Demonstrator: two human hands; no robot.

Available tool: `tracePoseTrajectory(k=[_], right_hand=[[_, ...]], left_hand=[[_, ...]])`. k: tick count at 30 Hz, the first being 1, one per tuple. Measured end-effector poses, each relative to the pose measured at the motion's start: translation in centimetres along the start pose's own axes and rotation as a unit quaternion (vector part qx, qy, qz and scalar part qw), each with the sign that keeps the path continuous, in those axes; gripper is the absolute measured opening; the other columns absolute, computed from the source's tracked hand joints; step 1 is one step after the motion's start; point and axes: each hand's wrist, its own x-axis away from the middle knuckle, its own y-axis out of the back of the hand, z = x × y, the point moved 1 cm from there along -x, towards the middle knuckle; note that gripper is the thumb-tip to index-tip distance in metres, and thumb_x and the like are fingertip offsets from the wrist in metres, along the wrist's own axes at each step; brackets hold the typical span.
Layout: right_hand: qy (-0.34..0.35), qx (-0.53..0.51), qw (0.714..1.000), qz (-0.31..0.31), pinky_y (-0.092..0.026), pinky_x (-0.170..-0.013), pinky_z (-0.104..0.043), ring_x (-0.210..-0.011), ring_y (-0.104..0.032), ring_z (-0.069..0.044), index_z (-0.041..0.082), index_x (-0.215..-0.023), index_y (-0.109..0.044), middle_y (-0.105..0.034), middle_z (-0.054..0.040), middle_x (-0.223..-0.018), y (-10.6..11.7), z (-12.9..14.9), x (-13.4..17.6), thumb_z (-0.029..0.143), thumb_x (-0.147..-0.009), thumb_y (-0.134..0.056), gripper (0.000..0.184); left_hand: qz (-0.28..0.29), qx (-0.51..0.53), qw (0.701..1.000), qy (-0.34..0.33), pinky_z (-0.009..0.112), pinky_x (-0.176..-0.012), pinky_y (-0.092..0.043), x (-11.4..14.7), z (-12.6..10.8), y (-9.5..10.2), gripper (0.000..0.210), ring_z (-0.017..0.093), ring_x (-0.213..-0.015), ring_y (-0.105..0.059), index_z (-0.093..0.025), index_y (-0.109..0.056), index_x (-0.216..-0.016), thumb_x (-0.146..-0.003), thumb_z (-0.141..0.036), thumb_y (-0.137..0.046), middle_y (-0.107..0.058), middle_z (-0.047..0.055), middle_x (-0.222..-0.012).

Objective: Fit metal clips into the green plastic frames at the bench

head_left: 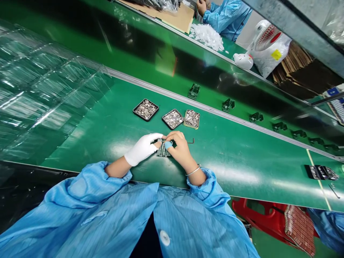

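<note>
At the near edge of the green table [231, 157], both my hands meet over a small silver-grey assembly [162, 152] with slots and bars. My left hand [142, 148], in a white glove with bare fingertips, pinches its left and upper side. On the right, my right hand [181, 148] closes over its upper right part, a blue finger cover on the thumb. Between the fingertips, any small part is hidden. A small L-shaped key [192, 141] lies just right of my right hand. Beyond the hands sit three trays of small metal parts: a left black tray [139, 115], a middle black tray [166, 123] and a yellowish-rimmed tray [191, 126].
A metal rail [150, 89] separates the table from a green belt carrying several board assemblies [194, 91]. Clear plastic trays [53, 93] fill the left. Dark parts [319, 172] lie far right. A red stool [258, 215] stands below. Across the belt, a person's blue sleeve [223, 18] shows.
</note>
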Motion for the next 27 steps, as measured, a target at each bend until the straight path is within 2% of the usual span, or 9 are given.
tracePoseTrajectory(k=[7, 12, 21, 27], right_hand=[[-0.013, -0.037, 0.999, -0.036, -0.044, -0.087, -0.035, -0.091, -0.057, -0.019, 0.023, -0.078, -0.051, -0.062, -0.0040, -0.091, -0.88, -0.34, 0.26, 0.015, -0.079, -0.053, 0.009], [0.025, -0.058, 0.996, -0.061, -0.043, -0.084, -0.035, -0.087, -0.057, -0.018, 0.022, -0.078, -0.052, -0.061, -0.0031, -0.087, -1.07, -0.58, 0.29, 0.014, -0.081, -0.052, 0.009], [0.050, -0.047, 0.996, -0.051, -0.045, -0.085, -0.036, -0.087, -0.057, -0.018, 0.022, -0.078, -0.051, -0.060, -0.0029, -0.086, -0.93, -0.73, 0.19, 0.012, -0.080, -0.052, 0.010], [0.047, -0.078, 0.995, -0.046, -0.046, -0.083, -0.034, -0.088, -0.056, -0.017, 0.022, -0.078, -0.050, -0.058, -0.0034, -0.087, -0.96, -0.61, 0.36, 0.010, -0.078, -0.049, 0.012]], left_hand=[[0.005, 0.011, 1.000, 0.011, 0.035, -0.092, -0.050, 0.00, 0.38, -0.27, 0.038, 0.023, -0.096, -0.065, -0.016, -0.066, -0.103, -0.080, -0.038, -0.045, -0.071, 0.007, -0.104], [0.001, 0.013, 1.000, 0.013, 0.035, -0.090, -0.050, 0.05, 0.51, -0.34, 0.039, 0.023, -0.094, -0.065, -0.014, -0.065, -0.102, -0.079, -0.038, -0.046, -0.071, 0.008, -0.102], [-0.004, 0.030, 0.999, 0.011, 0.036, -0.089, -0.049, -0.04, 0.72, -0.58, 0.038, 0.024, -0.095, -0.064, -0.014, -0.066, -0.101, -0.079, -0.039, -0.048, -0.071, 0.008, -0.102], [-0.005, 0.056, 0.998, 0.020, 0.036, -0.089, -0.048, -0.09, 0.42, -0.56, 0.037, 0.024, -0.095, -0.064, -0.015, -0.066, -0.098, -0.078, -0.042, -0.050, -0.071, 0.008, -0.101]])
